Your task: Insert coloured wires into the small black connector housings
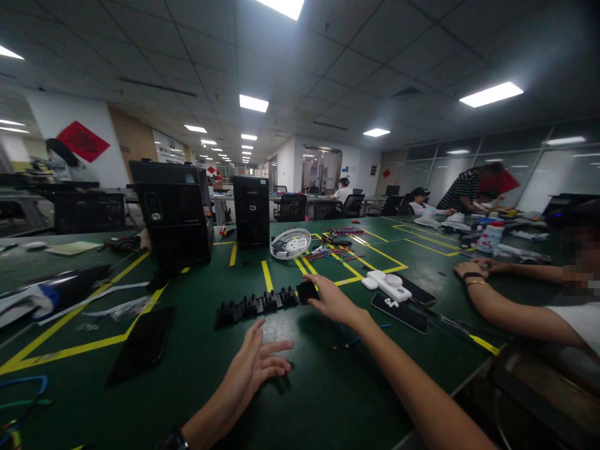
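My right hand [335,301], with a ring on one finger, pinches a small black square piece [307,292] between thumb and fingers. That piece sits at the right end of a row of black plastic parts [250,305] with raised knobs; whether it is joined to the row, I cannot tell. Just in front of the row, my left hand [257,369] hovers over the table with its fingers spread and nothing in them. A blue wire [354,342] lies partly behind my right forearm.
On the green table [309,400] stand two black computer towers [173,215] [252,212] and a white basket [291,244]. Loose wires [335,253] lie behind. Phones [398,312] and a white device [387,284] are at right, near a co-worker's hands [473,272]. A black slab [143,344] lies left.
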Demonstrator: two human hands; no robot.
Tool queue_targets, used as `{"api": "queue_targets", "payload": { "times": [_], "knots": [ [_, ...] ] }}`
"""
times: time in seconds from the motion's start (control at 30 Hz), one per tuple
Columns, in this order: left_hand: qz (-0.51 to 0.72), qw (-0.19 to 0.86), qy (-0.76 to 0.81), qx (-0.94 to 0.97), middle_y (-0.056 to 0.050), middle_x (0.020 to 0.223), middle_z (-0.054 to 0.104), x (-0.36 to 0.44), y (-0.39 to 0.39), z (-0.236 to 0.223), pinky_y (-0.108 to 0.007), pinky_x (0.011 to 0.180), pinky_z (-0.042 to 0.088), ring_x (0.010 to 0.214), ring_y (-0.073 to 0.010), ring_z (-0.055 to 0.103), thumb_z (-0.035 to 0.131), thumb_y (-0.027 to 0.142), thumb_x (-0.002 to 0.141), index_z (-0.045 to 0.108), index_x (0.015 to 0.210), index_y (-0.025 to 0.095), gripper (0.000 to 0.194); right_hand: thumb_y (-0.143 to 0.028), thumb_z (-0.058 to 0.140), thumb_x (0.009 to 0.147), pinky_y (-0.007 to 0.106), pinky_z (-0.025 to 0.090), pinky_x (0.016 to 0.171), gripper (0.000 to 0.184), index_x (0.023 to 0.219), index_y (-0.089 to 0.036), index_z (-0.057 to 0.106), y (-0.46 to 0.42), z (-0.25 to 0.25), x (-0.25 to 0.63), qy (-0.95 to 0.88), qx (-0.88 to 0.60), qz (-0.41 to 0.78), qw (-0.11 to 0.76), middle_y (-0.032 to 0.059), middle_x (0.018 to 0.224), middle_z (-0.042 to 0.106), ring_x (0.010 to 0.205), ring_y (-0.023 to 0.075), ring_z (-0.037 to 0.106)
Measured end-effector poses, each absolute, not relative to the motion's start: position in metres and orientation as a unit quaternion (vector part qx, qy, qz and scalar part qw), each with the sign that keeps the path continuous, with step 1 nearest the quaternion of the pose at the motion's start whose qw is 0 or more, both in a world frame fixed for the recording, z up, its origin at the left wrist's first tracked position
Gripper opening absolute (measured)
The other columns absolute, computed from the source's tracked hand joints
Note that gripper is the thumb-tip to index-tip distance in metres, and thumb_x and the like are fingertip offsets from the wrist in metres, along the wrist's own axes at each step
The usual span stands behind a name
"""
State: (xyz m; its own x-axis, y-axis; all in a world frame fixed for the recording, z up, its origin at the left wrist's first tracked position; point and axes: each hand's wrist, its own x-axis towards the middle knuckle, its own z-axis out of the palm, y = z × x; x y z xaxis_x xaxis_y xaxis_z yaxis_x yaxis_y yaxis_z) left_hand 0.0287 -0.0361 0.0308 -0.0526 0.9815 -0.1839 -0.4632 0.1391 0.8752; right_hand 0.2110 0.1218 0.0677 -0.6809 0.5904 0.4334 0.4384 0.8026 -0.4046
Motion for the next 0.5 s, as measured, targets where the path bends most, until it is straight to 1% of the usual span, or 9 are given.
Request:
{"api": "queue_targets", "payload": {
  "times": [0.1,0.2,0.3,0.4,0.5],
  "knots": [
    [0.576,0.613,0.442,0.313,-0.013,0.084,0.07,0.03,-0.036,0.031,-0.033,0.06,0.048,0.06,-0.0205,0.066,0.043,0.05,0.088,0.011,0.142,0.023,0.068,-0.005,0.061,0.071,0.042,0.037,0.101,0.058,0.127,-0.009,0.048,0.161,0.051,0.216,-0.908,-0.319,0.129,0.239,0.0184,0.124,0.055,0.116,0.0269,0.05],
    [0.573,0.617,0.443,0.308,-0.011,0.081,0.069,0.029,-0.034,0.029,-0.032,0.059,0.046,0.058,-0.0202,0.064,0.043,0.052,0.087,0.012,0.141,0.024,0.069,-0.004,0.059,0.07,0.041,0.038,0.101,0.059,0.128,-0.005,0.047,0.178,0.038,0.21,-0.915,-0.309,0.135,0.223,0.0214,0.126,0.053,0.117,0.0274,0.05],
    [0.568,0.621,0.442,0.31,-0.01,0.081,0.068,0.027,-0.032,0.025,-0.032,0.058,0.046,0.058,-0.0202,0.064,0.045,0.053,0.085,0.011,0.142,0.025,0.071,-0.006,0.058,0.072,0.039,0.035,0.104,0.064,0.133,-0.005,0.042,0.181,0.031,0.202,-0.919,-0.296,0.139,0.221,0.0215,0.13,0.05,0.122,0.0259,0.047],
    [0.566,0.621,0.445,0.311,-0.009,0.08,0.068,0.027,-0.029,0.021,-0.032,0.057,0.045,0.058,-0.0206,0.063,0.046,0.053,0.085,0.012,0.142,0.025,0.072,-0.009,0.058,0.074,0.038,0.035,0.105,0.069,0.139,-0.009,0.034,0.179,0.029,0.197,-0.922,-0.283,0.144,0.22,0.0196,0.134,0.046,0.124,0.0241,0.045],
    [0.557,0.627,0.444,0.317,-0.009,0.08,0.067,0.026,-0.026,0.016,-0.032,0.056,0.044,0.058,-0.0205,0.062,0.046,0.055,0.084,0.019,0.14,0.022,0.07,-0.012,0.06,0.076,0.038,0.032,0.107,0.074,0.143,-0.011,0.028,0.176,0.034,0.198,-0.926,-0.274,0.129,0.225,0.0187,0.141,0.038,0.13,0.0238,0.037]
  ]
}}
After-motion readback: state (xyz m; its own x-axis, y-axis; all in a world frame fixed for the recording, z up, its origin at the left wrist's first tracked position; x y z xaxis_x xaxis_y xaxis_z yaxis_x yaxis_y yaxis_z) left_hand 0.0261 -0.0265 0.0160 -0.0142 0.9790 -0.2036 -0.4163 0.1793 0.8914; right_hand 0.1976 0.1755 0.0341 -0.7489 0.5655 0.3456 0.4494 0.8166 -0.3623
